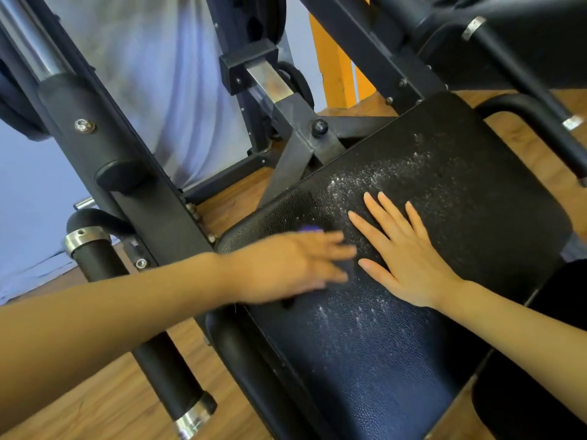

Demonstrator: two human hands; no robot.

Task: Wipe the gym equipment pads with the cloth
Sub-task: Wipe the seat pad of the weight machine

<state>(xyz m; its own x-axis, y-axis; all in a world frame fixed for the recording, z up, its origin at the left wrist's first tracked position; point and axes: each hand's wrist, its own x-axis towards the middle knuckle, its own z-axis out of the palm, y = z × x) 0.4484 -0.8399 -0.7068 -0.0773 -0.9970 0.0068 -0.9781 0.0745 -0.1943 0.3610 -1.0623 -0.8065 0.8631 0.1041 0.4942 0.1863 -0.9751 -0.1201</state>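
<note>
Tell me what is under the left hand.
The left hand is blurred and lies on the black pad. A bit of purple cloth peeks out past its far edge. The rest of the cloth is covered by the hand.

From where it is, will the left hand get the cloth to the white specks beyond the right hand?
Probably not directly: the right hand lies flat on the pad, between the left hand and the specks.

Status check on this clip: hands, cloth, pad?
Left hand blurred, pressing purple cloth on seat pad. Right hand flat on pad, fingers spread. White droplets unwiped ahead. Nothing in the way.
</note>
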